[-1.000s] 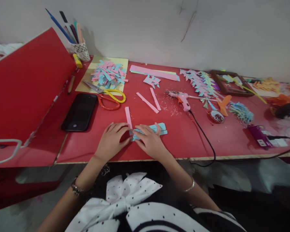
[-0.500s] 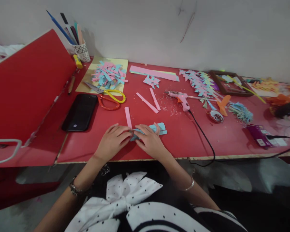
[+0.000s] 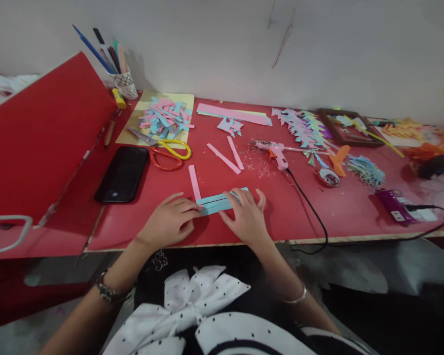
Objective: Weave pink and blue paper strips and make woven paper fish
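Light blue paper strips (image 3: 215,203) lie side by side in front of me on the red table. My left hand (image 3: 172,219) rests at their left end, fingertips touching the paper and thumb apart from the fingers. Over their right part, my right hand (image 3: 247,214) has its fingers spread and hides some of the paper. A pink paper strip (image 3: 194,182) lies just beyond the blue strips' left end. Farther back are two more pink strips, one slanting (image 3: 223,158) and one steeper (image 3: 236,153).
Scissors (image 3: 166,150) and a phone (image 3: 122,175) lie left, near a pile of cut paper (image 3: 165,117). A pink glue gun (image 3: 277,152) trails a black cord to the right. Long paper strips (image 3: 233,114) lie at the back; a red board (image 3: 40,138) leans at left.
My right hand has moved right along the blue strips, its fingers spreading, and uncovered their left part. My left hand stays near their left end. The view has shifted slightly.
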Motion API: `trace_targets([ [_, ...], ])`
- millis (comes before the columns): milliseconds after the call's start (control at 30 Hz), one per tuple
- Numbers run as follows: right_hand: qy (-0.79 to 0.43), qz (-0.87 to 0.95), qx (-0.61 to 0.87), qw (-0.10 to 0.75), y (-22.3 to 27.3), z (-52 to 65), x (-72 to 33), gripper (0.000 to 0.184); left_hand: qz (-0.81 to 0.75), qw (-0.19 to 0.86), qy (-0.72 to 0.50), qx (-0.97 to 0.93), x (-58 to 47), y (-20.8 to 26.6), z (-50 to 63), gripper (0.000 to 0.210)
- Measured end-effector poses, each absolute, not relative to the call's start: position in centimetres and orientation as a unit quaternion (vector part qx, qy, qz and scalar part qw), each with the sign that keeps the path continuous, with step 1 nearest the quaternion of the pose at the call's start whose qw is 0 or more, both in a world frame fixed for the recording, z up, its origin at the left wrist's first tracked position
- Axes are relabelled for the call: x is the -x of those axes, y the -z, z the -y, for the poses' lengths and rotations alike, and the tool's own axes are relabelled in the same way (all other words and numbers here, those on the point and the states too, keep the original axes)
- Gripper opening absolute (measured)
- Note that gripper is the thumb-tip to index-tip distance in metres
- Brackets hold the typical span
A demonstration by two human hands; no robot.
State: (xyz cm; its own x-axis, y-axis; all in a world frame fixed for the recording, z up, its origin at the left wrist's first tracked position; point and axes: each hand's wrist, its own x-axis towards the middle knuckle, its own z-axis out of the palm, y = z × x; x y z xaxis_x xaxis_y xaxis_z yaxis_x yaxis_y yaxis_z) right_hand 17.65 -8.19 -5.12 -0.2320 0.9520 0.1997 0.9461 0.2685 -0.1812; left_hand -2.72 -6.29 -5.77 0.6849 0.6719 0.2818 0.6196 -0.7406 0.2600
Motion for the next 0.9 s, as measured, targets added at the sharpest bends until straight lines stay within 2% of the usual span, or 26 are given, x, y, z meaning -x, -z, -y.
trace_targets([
  [133,0.0,0.762,0.634,0.129,5.2,8.5,-18.8,0.046,-0.371,0.078,-0.209,-0.902,2.4,5.7,6.5,0.028],
  [267,-0.03,0.756,0.64,0.131,4.9,8.2,-19.1,0.031,-0.381,0.093,-0.206,-0.896,2.0,5.3,6.6,0.026],
  [400,-0.089,0.749,0.631,0.18,4.3,7.6,-19.5,0.015,-0.397,0.109,-0.214,-0.886,1.9,5.3,6.6,0.026],
  [533,-0.166,0.734,0.621,0.22,3.7,7.3,-20.4,0.015,-0.403,0.126,-0.213,-0.881,1.9,5.5,6.6,0.024],
  [633,-0.181,0.724,0.621,0.24,3.3,7.2,-20.9,0.016,-0.398,0.13,-0.212,-0.883,1.9,5.6,6.5,0.023],
  [900,-0.215,0.753,0.586,0.209,2.1,6.6,-21.5,0.014,-0.384,0.134,-0.221,-0.886,2.3,5.6,6.4,0.026],
])
